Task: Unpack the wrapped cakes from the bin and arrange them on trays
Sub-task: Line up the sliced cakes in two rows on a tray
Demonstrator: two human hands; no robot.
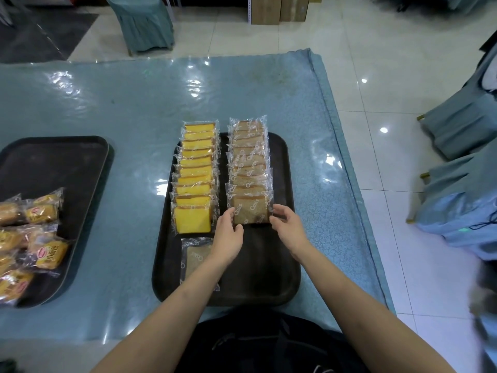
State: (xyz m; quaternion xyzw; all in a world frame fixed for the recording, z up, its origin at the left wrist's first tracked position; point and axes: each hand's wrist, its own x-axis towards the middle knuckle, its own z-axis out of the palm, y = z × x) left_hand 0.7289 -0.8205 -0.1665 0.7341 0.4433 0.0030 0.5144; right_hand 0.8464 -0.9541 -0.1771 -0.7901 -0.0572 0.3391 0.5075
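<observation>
So on the middle black tray there are two overlapping rows of wrapped cakes, a yellow row on the left and a brown row on the right. Left hand and right hand pinch the sides of the nearest brown cake. One more wrapped brown cake lies flat under the left forearm. Another tray off to the left has orange-wrapped cakes.

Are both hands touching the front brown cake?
Touching. The head view shows the left hand and right hand pinching the brown cake wrapper's sides.
</observation>
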